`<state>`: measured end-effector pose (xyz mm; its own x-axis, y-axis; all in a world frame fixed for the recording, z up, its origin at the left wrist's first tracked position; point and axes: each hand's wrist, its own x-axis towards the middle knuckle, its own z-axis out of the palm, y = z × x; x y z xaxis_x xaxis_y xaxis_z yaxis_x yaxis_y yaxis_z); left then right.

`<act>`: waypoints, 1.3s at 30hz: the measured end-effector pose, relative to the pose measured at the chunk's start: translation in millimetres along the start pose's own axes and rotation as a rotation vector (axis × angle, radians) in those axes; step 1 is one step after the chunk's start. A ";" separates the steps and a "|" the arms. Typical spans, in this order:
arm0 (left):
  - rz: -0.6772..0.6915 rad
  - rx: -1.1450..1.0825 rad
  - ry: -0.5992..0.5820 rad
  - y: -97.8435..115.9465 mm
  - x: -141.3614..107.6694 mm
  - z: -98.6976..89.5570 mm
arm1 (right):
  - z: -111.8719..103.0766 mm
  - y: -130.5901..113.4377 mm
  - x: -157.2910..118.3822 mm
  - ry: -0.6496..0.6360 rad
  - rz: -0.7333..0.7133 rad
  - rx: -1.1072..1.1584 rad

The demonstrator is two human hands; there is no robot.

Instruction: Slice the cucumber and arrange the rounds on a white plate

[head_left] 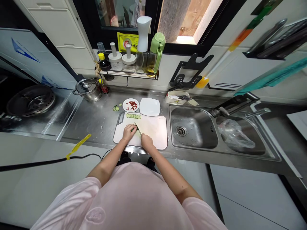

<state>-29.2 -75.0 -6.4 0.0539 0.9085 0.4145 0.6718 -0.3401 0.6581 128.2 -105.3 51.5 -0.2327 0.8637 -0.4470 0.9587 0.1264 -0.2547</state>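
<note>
Nearest, the person's pink shirt [129,198] fills the bottom of the view, both bare forearms reaching out from it to a white cutting board [155,131] on the steel counter [96,121]. The right hand [146,141] is closed around the handle of a knife [137,128], whose blade points away and to the left over the near left part of the board. The left hand [129,131], just left of the blade, presses curled fingers down on a green vegetable piece [133,129], mostly hidden under the hand; what it is exactly cannot be told. At the far left edge of the board lies a row of cucumber slices [133,116]. A black cable [48,161] with a yellow tag [78,145] runs along the near left counter edge. Beyond the board sit a round plate of red bits [130,104] and a square white plate [150,106], with a few green scraps [116,108] to their left. Right of the board is the sink [192,131], and a clear plastic bag [233,133] lies in the further right basin. Far left, a steel pot [88,89] stands with its lid on; against the far wall a shelf [129,74] carries bottles and jars.
</note>
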 end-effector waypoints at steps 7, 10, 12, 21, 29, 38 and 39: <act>-0.007 0.003 -0.011 -1.0 0.2 -0.2 | -12.1 -10.4 14.3 0.014 -0.022 0.011; 0.001 0.006 -0.012 -1.5 0.1 -0.5 | -16.0 -14.1 17.9 0.015 -0.022 0.026; 0.000 0.009 -0.007 -1.5 0.1 -0.6 | -16.9 -15.1 18.4 0.017 -0.020 0.032; 0.006 -0.002 0.003 1.9 0.7 -0.9 | -8.0 -6.7 6.7 0.007 -0.004 0.024; -0.018 -0.003 -0.013 2.1 0.5 -1.2 | -2.0 2.2 -10.4 -0.020 0.017 0.009; -0.054 -0.029 -0.023 3.1 2.7 -3.2 | 3.8 15.8 -21.0 -0.037 0.025 -0.005; -0.060 -0.035 -0.027 3.6 3.3 -3.8 | 3.0 17.2 -21.5 -0.041 0.030 -0.004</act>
<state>-29.4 -74.2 -0.3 0.0343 0.9334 0.3571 0.6485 -0.2927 0.7027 149.2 -123.2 54.2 -0.2104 0.8465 -0.4891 0.9659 0.1027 -0.2378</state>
